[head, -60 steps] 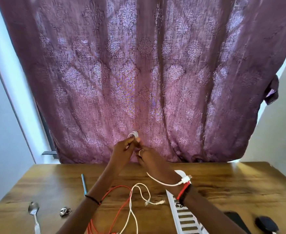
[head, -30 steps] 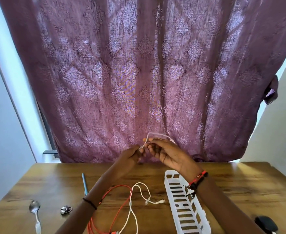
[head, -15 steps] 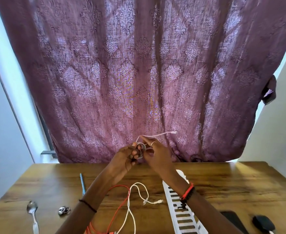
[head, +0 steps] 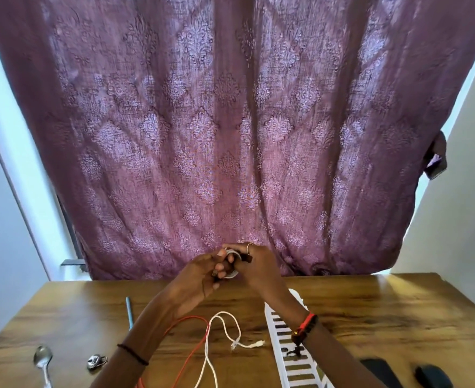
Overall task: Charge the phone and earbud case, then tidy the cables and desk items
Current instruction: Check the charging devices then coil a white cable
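Above the far edge of the table [head: 370, 317], in front of the purple curtain [head: 230, 135], both hands are closed around a small coil of white cable [head: 233, 274] — the left hand [head: 200, 273] pinches it from the left with curled fingers, and the right hand [head: 258, 264] wraps it from the right. Half a second ago a loose tail of that cable stuck out to the right above the fingers, and a second ago it arched in a wide loop over the right hand. Now no free end shows, so the last length seems to have been wound in and the bundle looks ready to be set down. That would leave one cable tidied and two to go: a red cable [head: 187, 322] and a second white cable [head: 225, 327] lie loose and crossed on the near part of the table, just left of the white slotted tray [head: 271, 322], where they lay two seconds ago. A flat dark thing [head: 382, 372] at the near right may be the phone and the rounded dark thing [head: 432, 376] beside it the earbud case — neither can be told for certain, and no cable can be seen running to either. A spoon [head: 42, 359], a small metal clip [head: 96, 362] and a blue pen [head: 130, 312] lie at the left.
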